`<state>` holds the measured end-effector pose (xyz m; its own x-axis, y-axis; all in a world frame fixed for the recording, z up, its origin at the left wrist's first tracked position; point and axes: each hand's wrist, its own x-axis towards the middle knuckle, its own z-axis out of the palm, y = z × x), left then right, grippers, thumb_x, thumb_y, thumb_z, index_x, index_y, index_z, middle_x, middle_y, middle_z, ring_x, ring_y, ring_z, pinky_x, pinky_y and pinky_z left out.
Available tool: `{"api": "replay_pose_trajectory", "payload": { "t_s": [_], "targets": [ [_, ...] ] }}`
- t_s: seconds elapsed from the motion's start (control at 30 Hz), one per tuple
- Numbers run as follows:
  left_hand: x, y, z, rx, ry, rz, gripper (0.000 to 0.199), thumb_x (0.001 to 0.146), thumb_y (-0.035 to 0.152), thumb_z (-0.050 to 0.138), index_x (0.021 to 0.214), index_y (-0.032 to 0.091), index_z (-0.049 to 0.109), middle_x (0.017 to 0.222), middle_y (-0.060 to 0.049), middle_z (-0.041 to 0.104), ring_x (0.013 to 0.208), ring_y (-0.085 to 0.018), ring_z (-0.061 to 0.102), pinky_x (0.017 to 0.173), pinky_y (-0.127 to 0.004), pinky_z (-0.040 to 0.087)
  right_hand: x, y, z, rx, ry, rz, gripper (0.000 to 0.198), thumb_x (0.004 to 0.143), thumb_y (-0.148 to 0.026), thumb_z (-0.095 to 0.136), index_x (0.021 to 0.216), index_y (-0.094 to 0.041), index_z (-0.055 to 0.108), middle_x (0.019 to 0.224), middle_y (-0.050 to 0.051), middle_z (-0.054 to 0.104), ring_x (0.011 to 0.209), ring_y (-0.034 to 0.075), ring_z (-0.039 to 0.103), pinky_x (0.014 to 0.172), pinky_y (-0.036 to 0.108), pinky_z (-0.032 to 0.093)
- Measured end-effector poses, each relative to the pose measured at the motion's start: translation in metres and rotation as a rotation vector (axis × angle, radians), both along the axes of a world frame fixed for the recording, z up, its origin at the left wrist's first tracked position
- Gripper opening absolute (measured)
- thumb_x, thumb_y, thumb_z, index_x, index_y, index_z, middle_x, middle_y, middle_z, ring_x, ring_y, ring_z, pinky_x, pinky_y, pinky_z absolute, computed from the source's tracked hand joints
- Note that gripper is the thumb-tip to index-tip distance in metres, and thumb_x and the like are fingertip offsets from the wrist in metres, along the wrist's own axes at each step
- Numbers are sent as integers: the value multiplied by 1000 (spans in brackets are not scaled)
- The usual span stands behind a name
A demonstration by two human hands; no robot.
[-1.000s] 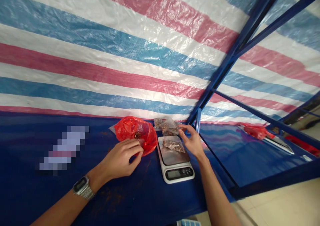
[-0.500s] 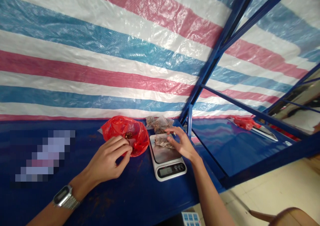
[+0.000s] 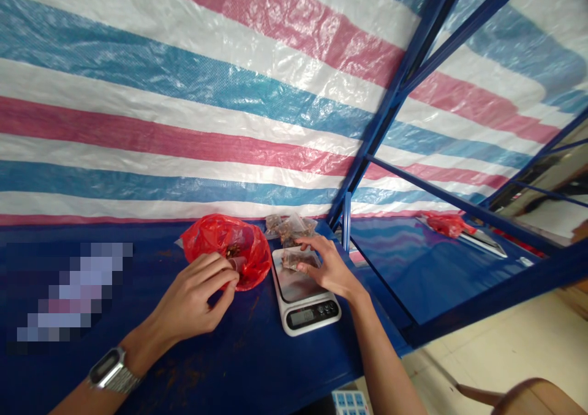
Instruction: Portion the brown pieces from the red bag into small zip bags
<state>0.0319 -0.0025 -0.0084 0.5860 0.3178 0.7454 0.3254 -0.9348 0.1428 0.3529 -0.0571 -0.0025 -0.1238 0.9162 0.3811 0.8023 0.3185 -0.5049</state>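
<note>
My left hand [image 3: 197, 292] is closed at the near side of a red plastic bag [image 3: 211, 234]. Its fingertips pinch a small translucent piece, cup-like in shape [image 3: 237, 263], partly hidden by the fingers. Brown dried bits [image 3: 233, 249] lie inside the red bag. Over the metal plate of a white digital kitchen scale [image 3: 294, 286] hovers my right hand [image 3: 328, 268], thumb and fingers apart. Beneath it a small clear packet [image 3: 298, 258] of brown bits rests on the plate, near or touching the thumb. The scale's display shows digits too blurred to read.
Several filled clear packets [image 3: 291, 225] lie behind the scale on the blue table [image 3: 248, 354]. A blue metal frame [image 3: 381, 121] rises at the right before a striped tarp [image 3: 184, 139]. Beyond it lies another red bag [image 3: 445, 224]. A wooden stool [image 3: 542, 396] stands lower right.
The right fingers have shifted slightly over the packet and spread a little. The left hand keeps its pinch at the red bag. The whole view has moved slightly.
</note>
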Motion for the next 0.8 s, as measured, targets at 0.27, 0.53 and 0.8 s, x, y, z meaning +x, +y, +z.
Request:
{"api": "replay_pose_trajectory", "payload": {
  "t_s": [0.27,0.53,0.8],
  "targets": [
    [2,-3,0,19,-29,5,18,94,9,56,90,19,70,82,-4,70,76,-17,63,77,-32,52,24,2,-13,64,209,-294,42,103,-55,48,110,-20,71,100,9,76,92,26,70,87,42,54],
    [7,-9,-3,-8,-8,-35,21,96,11,53,89,20,70,82,-3,72,78,-17,67,83,-31,55,36,4,-42,-58,339,-248,60,107,-63,32,116,-21,73,98,10,81,86,27,77,80,41,61],
    [8,-12,-4,-28,3,-29,20,96,11,53,91,20,70,86,-4,72,84,-19,68,86,-32,55,5,-9,-6,22,151,-119,36,100,-52,58,117,-24,72,119,9,74,113,28,67,101,45,52]
  ]
}}
